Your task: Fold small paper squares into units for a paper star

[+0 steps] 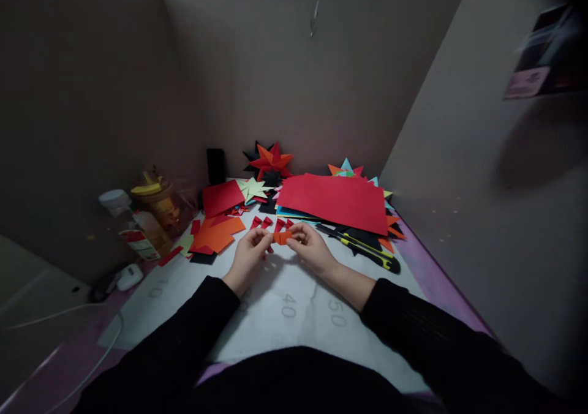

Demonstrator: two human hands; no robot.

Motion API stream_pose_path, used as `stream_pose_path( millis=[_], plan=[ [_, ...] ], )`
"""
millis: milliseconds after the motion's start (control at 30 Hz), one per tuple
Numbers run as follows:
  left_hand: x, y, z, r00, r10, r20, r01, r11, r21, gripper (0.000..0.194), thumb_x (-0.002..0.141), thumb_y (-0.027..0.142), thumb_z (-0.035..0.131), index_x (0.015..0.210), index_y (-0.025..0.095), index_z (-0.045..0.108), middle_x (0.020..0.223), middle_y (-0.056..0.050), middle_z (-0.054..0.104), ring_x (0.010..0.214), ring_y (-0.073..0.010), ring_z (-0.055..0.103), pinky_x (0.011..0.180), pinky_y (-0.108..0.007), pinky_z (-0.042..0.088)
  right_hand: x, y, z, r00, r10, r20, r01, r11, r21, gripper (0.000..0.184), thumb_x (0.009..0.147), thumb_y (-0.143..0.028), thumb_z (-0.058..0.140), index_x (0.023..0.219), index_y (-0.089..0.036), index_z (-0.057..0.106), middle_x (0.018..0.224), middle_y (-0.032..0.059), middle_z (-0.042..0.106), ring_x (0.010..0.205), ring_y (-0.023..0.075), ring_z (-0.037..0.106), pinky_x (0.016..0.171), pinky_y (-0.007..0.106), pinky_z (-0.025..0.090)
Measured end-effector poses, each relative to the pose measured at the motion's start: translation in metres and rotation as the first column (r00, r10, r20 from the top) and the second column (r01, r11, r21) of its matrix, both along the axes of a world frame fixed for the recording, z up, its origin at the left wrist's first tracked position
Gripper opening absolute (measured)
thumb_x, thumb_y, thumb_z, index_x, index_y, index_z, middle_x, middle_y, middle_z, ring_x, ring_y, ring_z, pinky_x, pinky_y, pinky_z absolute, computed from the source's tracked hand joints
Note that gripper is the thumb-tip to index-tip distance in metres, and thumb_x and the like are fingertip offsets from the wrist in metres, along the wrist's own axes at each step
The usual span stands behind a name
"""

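Note:
Between my two hands is a small folded piece of orange paper (282,237), raised a little above the white mat (271,316). My left hand (252,252) pinches its left end with thumb and fingertips. Its right end sits in the fingers of my right hand (312,248). Just beyond my fingers lie several small folded red paper pieces (262,222), partly hidden by my hands. Scissors (362,245) with black and yellow handles rest to the right of my right hand. Orange paper sheets (214,235) lie to the left of my left hand.
A stack topped with red paper (335,203) lies at the back right. Folded paper stars (271,160) stand against the back wall. At left are a bottle (147,233), a yellow-lidded cup (156,196), a white earbud case (129,277) and a white cable (110,346).

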State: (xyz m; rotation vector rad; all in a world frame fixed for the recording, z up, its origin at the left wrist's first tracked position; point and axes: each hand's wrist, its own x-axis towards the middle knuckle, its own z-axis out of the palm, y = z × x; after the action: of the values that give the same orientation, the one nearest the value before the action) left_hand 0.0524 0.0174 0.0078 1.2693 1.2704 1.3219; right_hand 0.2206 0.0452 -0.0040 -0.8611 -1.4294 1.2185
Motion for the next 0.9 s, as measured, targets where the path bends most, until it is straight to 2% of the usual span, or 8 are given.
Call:
stream_pose_path(
  millis=[100, 200, 300, 467, 633, 900],
  plan=[
    [0.0021, -0.0026, 0.0007, 0.999, -0.039, -0.003, 0.039, 0.999, 0.018, 0.029, 0.074, 0.039, 0.066, 0.092, 0.018, 0.056, 0.068, 0.001, 0.061, 0.055, -0.0109, 0.055, 0.048, -0.020, 0.038, -0.0005, -0.0013, -0.0001, 1.000, -0.024, -0.001, 0.024, 1.000, -0.014, 0.019, 0.070, -0.027, 0.062, 0.085, -0.020, 0.053, 0.067, -0.0043, 0.055, 0.060, 0.0126, 0.052, 0.060, 0.026, 0.039],
    [0.0006, -0.0020, -0.0008, 0.993, -0.069, -0.100, 0.082, 0.988, 0.133, 0.039, 0.072, 0.031, 0.069, 0.108, 0.018, 0.058, 0.090, -0.006, 0.067, 0.073, -0.0155, 0.063, 0.059, -0.024, 0.047, 0.0030, -0.0010, -0.0011, 1.000, -0.027, -0.002, 0.027, 1.000, -0.002, 0.017, 0.069, -0.025, 0.061, 0.084, -0.020, 0.054, 0.064, -0.0056, 0.052, 0.058, 0.0117, 0.049, 0.058, 0.025, 0.037],
    [-0.0016, -0.0010, -0.0014, 0.970, -0.080, -0.228, 0.122, 0.977, 0.176, 0.034, 0.074, 0.028, 0.068, 0.105, 0.016, 0.067, 0.102, -0.010, 0.070, 0.084, -0.0189, 0.064, 0.071, -0.029, 0.051, 0.0050, -0.0030, 0.0006, 1.000, 0.007, -0.011, -0.007, 1.000, -0.022, 0.022, 0.069, -0.025, 0.061, 0.089, -0.020, 0.054, 0.061, -0.0068, 0.050, 0.057, 0.0113, 0.048, 0.058, 0.025, 0.036],
    [-0.0028, -0.0021, 0.0019, 0.967, -0.049, -0.249, 0.079, 0.991, 0.110, 0.031, 0.074, 0.031, 0.069, 0.101, 0.016, 0.072, 0.097, -0.009, 0.073, 0.084, -0.0215, 0.066, 0.076, -0.032, 0.052, 0.0036, -0.0086, 0.0070, 0.998, 0.056, -0.022, -0.057, 0.997, -0.059, 0.034, 0.069, -0.024, 0.058, 0.102, -0.021, 0.052, 0.063, -0.0067, 0.052, 0.061, 0.0129, 0.053, 0.063, 0.027, 0.039],
    [-0.0035, -0.0011, 0.0013, 0.977, -0.067, -0.203, 0.075, 0.997, 0.035, 0.034, 0.078, 0.032, 0.064, 0.108, 0.015, 0.071, 0.082, -0.006, 0.075, 0.073, -0.0188, 0.067, 0.071, -0.030, 0.052, 0.0038, -0.0065, 0.0051, 0.993, 0.114, -0.029, -0.115, 0.992, -0.051, 0.041, 0.063, -0.017, 0.055, 0.104, -0.020, 0.054, 0.079, -0.0008, 0.062, 0.072, 0.0155, 0.057, 0.066, 0.028, 0.041],
    [-0.0012, 0.0009, -0.0027, 0.980, -0.073, -0.184, 0.077, 0.997, 0.014, 0.031, 0.080, 0.030, 0.062, 0.105, 0.016, 0.072, 0.086, -0.007, 0.075, 0.073, -0.0175, 0.067, 0.068, -0.028, 0.052, 0.0049, -0.0029, -0.0015, 0.996, 0.083, -0.031, -0.084, 0.996, -0.034, 0.038, 0.067, -0.017, 0.056, 0.105, -0.020, 0.057, 0.084, 0.0007, 0.064, 0.076, 0.0155, 0.059, 0.069, 0.028, 0.044]
  ],
)
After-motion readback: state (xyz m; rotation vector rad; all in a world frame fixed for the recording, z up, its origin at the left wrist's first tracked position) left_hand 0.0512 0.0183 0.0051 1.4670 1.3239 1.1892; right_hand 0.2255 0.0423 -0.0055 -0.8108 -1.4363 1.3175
